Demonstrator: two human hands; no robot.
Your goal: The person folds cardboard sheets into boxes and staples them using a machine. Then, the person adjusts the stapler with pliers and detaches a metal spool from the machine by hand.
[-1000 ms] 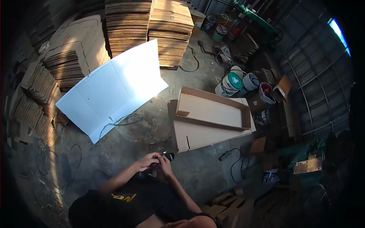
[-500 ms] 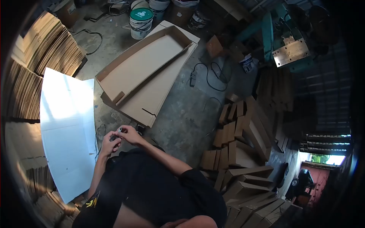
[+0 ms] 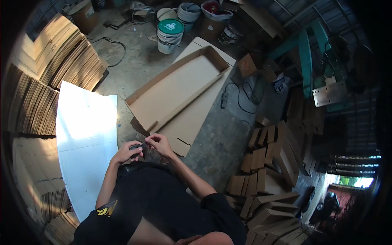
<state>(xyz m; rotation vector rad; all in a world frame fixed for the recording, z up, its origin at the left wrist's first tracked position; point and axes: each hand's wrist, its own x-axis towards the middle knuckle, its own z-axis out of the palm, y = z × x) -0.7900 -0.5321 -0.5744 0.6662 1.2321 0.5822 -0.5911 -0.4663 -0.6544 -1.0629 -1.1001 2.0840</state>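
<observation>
My left hand is closed around a small dark object, too small to identify. Fingertips of my right hand pinch together at the object's thin end, just right of the left hand. Both hands are in front of my dark shirt. Beyond them lies an open, shallow cardboard box on a flat cardboard sheet. To the left of my left hand is a large white sheet.
Stacks of flat cardboard line the left side. Several folded cardboard pieces pile up at right. A green-lidded bucket stands at the back, and a cable lies on the floor. A green machine stands back right.
My hands have drawn slightly apart, with the right fingertips now at the end of the dark object. The whole view has shifted, so the surroundings appear lower and further right.
</observation>
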